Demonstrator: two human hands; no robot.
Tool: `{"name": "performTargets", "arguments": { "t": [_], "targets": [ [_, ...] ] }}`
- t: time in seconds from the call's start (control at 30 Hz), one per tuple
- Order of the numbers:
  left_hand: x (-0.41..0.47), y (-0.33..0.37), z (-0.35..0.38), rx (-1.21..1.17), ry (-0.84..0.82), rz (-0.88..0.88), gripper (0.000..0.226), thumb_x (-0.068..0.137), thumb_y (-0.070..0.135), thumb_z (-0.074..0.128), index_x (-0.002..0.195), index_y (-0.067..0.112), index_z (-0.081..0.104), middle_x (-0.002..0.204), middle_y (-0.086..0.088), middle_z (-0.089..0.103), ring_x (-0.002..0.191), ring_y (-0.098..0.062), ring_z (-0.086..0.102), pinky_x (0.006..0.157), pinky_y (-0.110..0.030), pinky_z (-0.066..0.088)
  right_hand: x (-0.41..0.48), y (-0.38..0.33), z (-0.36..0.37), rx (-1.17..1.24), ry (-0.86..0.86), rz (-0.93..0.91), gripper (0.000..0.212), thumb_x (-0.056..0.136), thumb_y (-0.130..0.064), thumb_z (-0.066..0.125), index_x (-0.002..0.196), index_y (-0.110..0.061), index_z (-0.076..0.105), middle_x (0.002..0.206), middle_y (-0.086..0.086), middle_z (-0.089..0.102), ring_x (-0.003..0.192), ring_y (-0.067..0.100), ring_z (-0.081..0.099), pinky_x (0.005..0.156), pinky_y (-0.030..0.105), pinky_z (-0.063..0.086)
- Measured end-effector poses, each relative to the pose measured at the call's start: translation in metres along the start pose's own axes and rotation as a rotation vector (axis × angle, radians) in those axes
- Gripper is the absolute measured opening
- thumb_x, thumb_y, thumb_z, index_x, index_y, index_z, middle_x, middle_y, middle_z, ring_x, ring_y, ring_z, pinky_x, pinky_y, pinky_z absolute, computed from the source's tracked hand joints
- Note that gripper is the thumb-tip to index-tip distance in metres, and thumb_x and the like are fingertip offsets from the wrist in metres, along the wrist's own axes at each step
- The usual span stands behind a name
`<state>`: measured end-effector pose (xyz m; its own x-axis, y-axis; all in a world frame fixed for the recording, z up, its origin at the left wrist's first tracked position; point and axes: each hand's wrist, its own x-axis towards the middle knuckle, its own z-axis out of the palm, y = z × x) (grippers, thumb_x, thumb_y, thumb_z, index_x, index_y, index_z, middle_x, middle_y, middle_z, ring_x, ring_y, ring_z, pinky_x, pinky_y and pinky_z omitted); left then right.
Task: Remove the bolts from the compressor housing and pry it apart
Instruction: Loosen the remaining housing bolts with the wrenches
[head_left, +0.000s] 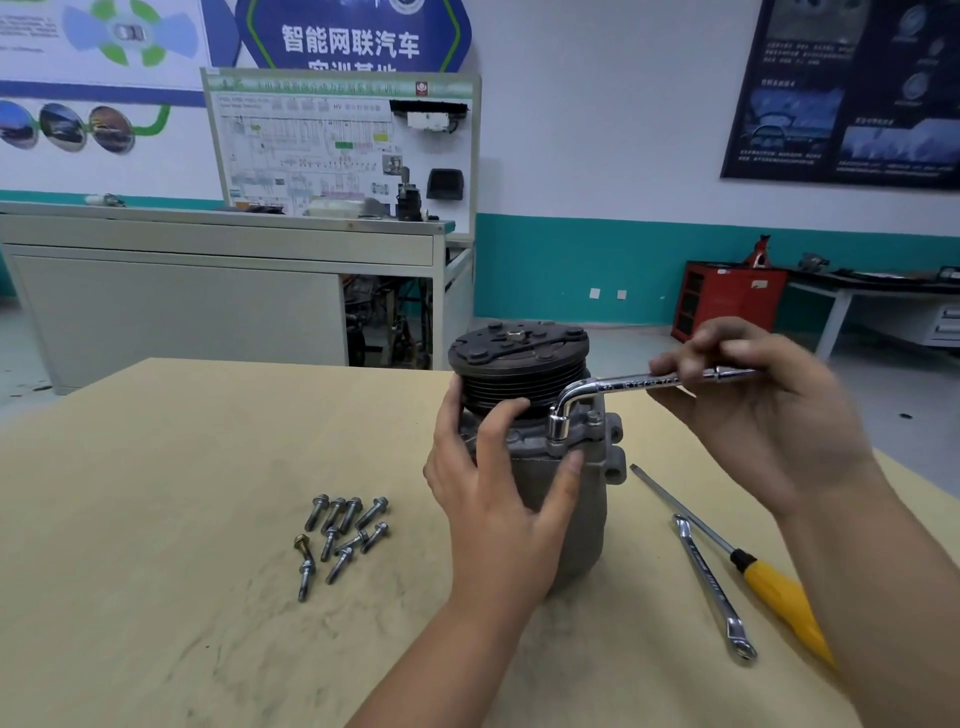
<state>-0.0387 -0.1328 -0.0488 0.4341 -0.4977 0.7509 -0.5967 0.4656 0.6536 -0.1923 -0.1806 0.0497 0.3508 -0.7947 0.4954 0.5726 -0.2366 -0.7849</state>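
The compressor (576, 519) stood upright near the middle of the desk (182, 467). It had a dull grey cast housing with mounting ears on its right side, and a black ribbed pulley (519, 384) with a flat clutch plate on top.

The left hand (498, 499) wrapped the near side of the housing. Its thumb lay against the pulley's left edge, and its fingers (569, 473) were spread and curled round the body just below the flange, clamping it. One fingertip lay just under the socket.

The right hand (769, 405) was to the right of the pulley, its fingers (670, 364) pinched together on the long arm of a chromed L-shaped wrench (623, 385). The wrench's short end pointed down, and its socket sat on the flange at the housing's upper right. One bolt head (594, 417) showed just beside the socket.

About ten loose bolts (343, 535) lay in a cluster on the desk to the left of the compressor, apart from both hands. To its right lay a screwdriver (769, 577) with a yellow handle and a spanner (711, 587), close together and partly under the right forearm.
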Motion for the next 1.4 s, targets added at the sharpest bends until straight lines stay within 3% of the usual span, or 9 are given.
{"name": "performTargets", "arguments": {
  "t": [0.1,0.23,0.37,0.53,0.7,0.8,1.17,1.27,1.4],
  "targets": [
    [-0.001,-0.002,0.001,0.005,-0.007,-0.003,0.043,0.078,0.056,0.052,0.118,0.045,0.038,0.149,0.016,0.013,0.129,0.015,0.009,0.11,-0.038,0.024,-0.002,-0.012,-0.007,-0.345,0.035,0.054,0.027,0.079,-0.016,0.05,0.064,-0.016,0.073,0.073,0.005,0.069,0.068,0.017,0.068,0.052,0.022,0.052],
    [-0.001,-0.001,0.001,0.001,-0.013,-0.006,0.044,0.079,0.057,0.053,0.118,0.045,0.038,0.148,0.015,0.015,0.127,0.011,0.013,0.109,-0.035,0.021,-0.006,-0.048,-0.009,-0.862,0.007,0.154,0.019,0.069,-0.034,0.063,0.074,-0.021,0.076,0.057,0.004,0.062,0.045,0.01,0.052,0.039,0.016,0.039],
    [-0.001,-0.002,0.002,-0.003,-0.017,-0.012,0.046,0.078,0.05,0.062,0.118,0.046,0.037,0.147,0.014,0.015,0.125,0.013,0.013,0.108,-0.036,0.021,-0.003,-0.071,0.018,-1.465,-0.157,0.174,0.028,0.06,-0.057,0.059,0.067,-0.034,0.073,0.057,-0.008,0.065,0.047,0.003,0.054,0.05,0.021,0.04],
    [-0.001,-0.002,0.0,-0.003,-0.029,-0.014,0.049,0.078,0.047,0.064,0.118,0.047,0.036,0.146,0.022,0.01,0.123,0.018,0.009,0.109,-0.039,0.023,0.0,-0.068,0.047,-1.891,-0.284,0.102,0.01,0.082,-0.042,0.062,0.074,-0.04,0.056,0.064,-0.016,0.056,0.063,0.003,0.052,0.052,0.02,0.032],
    [0.0,-0.001,0.0,-0.004,-0.029,-0.016,0.049,0.078,0.05,0.062,0.119,0.048,0.036,0.146,0.023,0.008,0.125,0.0,0.016,0.109,-0.038,0.024,0.008,-0.075,0.033,-1.252,0.1,-0.341,0.025,0.09,-0.026,0.06,0.066,-0.03,0.064,0.058,-0.002,0.054,0.051,0.01,0.046,0.051,0.019,0.043],
    [0.0,-0.001,-0.001,-0.003,-0.028,-0.008,0.049,0.077,0.059,0.056,0.12,0.048,0.035,0.147,0.022,0.008,0.126,-0.003,0.016,0.107,-0.034,0.021,0.012,-0.066,0.033,-1.018,0.158,-0.255,0.026,0.09,-0.026,0.058,0.066,-0.029,0.068,0.055,-0.012,0.054,0.052,0.0,0.043,0.049,0.007,0.038],
    [-0.001,-0.005,0.001,0.012,0.027,0.05,0.048,0.079,0.056,0.055,0.122,0.043,0.038,0.149,0.022,0.009,0.127,0.002,0.019,0.107,-0.036,0.024,0.02,0.002,0.072,-0.174,-0.018,0.124,0.015,0.075,-0.02,0.053,0.082,-0.01,0.062,0.066,-0.001,0.049,0.061,0.009,0.048,0.06,0.019,0.05],
    [-0.001,-0.007,0.003,0.015,0.049,0.069,0.049,0.08,0.056,0.055,0.124,0.042,0.038,0.15,0.018,0.014,0.129,0.002,0.019,0.106,-0.037,0.025,0.026,0.001,0.078,-0.129,-0.043,0.066,0.017,0.074,-0.015,0.055,0.086,-0.008,0.064,0.063,-0.005,0.058,0.062,0.009,0.052,0.061,0.019,0.051],
    [0.0,-0.009,0.005,0.035,0.057,0.071,0.05,0.081,0.054,0.055,0.126,0.039,0.038,0.151,0.012,0.016,0.132,0.002,0.018,0.107,-0.038,0.023,0.031,-0.004,0.073,-0.468,-0.005,-0.042,0.009,0.082,-0.008,0.059,0.081,-0.012,0.067,0.062,-0.012,0.066,0.062,-0.002,0.061,0.06,0.013,0.048]
  ]
}}
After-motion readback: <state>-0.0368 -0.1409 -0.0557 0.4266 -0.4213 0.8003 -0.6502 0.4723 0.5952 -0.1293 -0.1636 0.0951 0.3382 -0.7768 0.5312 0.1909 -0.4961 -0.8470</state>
